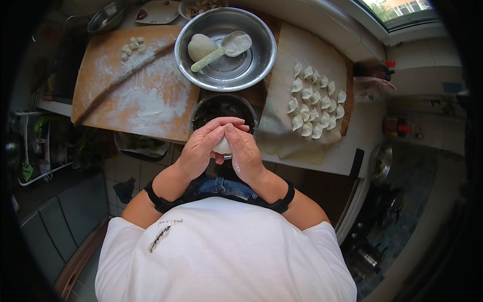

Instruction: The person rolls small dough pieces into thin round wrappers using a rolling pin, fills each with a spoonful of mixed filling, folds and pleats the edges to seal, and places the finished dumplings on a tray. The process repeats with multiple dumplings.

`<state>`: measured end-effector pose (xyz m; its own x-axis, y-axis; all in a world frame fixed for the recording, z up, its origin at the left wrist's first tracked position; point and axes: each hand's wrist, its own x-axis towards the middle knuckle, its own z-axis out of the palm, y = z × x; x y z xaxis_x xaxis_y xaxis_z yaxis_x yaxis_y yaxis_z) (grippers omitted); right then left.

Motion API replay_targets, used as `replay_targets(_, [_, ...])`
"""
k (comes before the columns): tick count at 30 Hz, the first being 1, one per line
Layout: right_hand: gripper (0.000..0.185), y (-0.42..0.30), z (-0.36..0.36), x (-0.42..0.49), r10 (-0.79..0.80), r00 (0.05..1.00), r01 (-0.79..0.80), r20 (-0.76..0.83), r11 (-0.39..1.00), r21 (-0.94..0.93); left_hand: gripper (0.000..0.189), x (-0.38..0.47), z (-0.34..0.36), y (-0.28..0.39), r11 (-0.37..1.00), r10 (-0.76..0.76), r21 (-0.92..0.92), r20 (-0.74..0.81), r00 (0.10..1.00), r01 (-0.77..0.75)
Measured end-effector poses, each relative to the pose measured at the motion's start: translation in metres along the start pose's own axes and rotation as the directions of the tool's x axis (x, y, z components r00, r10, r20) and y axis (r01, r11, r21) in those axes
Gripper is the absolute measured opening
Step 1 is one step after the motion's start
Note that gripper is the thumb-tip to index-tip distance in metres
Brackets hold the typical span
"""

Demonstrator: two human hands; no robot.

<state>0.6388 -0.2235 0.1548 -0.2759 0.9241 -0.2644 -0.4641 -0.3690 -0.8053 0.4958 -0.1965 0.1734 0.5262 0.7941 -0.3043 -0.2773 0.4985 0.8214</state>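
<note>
Between my left hand (202,151) and my right hand (247,151) a white dumpling (222,146) is pressed, its upper part hidden by the thumbs and fingers. Both hands meet at the fingertips, over the near side of a metal bowl (253,113) of dark filling (217,107). To the right, several pleated dumplings (315,100) lie spread on a pale cloth (275,113). On the left, a floured wooden board (90,71) carries a long rolling pin (109,92) and a small heap of cut dough pieces (133,47).
Behind the filling stands a large steel basin (226,85) holding a dough ball (200,46) and a green-handled scoop (207,59) with flour. A plate (160,13) and a bowl (185,7) sit at the back. Pots (364,260) stand at the lower right.
</note>
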Motion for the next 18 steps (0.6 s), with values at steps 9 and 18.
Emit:
replay_targets(9, [0.044,-0.004,-0.003,-0.016,-0.200,0.980,0.193,0.018,0.916,-0.351,0.038,-0.006,0.012,-0.015,0.911,0.202,0.357,0.055,0.978,-0.208])
replay_targets(18, [0.053,-0.024,-0.026,-0.025,-0.185,0.977,0.153,-0.108,0.956,-0.250,0.084,0.024,0.035,-0.029,0.923,0.273,0.256,0.093,0.958,-0.288])
